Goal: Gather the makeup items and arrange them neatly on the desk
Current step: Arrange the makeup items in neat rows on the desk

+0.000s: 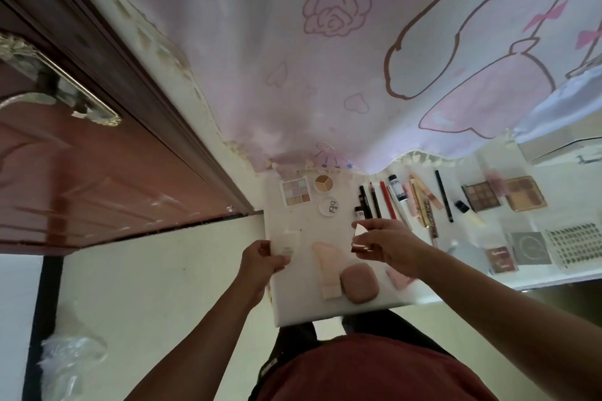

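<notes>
Now the right hand (387,246) pinches a sponge wedge (359,233), tip pointing away

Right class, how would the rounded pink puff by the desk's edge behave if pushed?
The pink puff looks matte and cushiony, so probably light and squashy. Lying flat, it would likely slide, not roll, perhaps off the desk edge.

The cloth (260,58) at the top is pale pink with roses and hearts. The door (81,179) at left is red-brown. The desk (293,303) in the middle is white
</notes>
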Demonstrator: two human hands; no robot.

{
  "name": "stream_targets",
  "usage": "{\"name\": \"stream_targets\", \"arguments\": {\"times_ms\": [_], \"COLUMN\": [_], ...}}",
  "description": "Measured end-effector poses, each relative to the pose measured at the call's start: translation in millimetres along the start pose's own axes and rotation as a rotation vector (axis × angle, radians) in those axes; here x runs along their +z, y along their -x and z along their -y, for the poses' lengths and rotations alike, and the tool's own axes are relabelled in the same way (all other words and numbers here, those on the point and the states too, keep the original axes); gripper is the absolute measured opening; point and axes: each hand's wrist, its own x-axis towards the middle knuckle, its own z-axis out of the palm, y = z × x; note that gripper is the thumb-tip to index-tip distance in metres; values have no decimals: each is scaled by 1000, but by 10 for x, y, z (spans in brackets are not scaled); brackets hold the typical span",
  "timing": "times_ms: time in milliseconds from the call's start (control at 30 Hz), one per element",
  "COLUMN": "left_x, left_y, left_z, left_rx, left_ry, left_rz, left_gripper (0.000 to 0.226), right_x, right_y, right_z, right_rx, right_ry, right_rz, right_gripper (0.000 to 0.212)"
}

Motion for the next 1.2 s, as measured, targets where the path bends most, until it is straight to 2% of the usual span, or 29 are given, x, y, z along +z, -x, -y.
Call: {"name": "stream_targets", "arguments": {"times_ms": [300,567,733,900,1067,1200], "left_x": [225,326,323,273,206,155], "left_y": [-321,-547,-563,-416,-303,-280], "left_z": [-51,-100,-80,-64,-74,-133], "left_rx": [242,504,477,519,530,457], "left_ry": [-304,-629,-714,-678,-620,-619], "left_rz": [-202,-266,-291,-254,-241,-200], "left_gripper": [38,31,31,45,32,21], "right_x": [-13,-103,-146,67,387,633], "right_y": [-137,-189,-227,-466,-830,-1056], "right_z": [-98,-131,-114,-71,19,60], "right_rx": [67,95,72,-46,-241,-288], "right_ry": [158,247,431,502,855,946], "right_rz": [-12,-36,-76,-174,-221,-192], "right_gripper": [34,36,32,35,34,29]}}
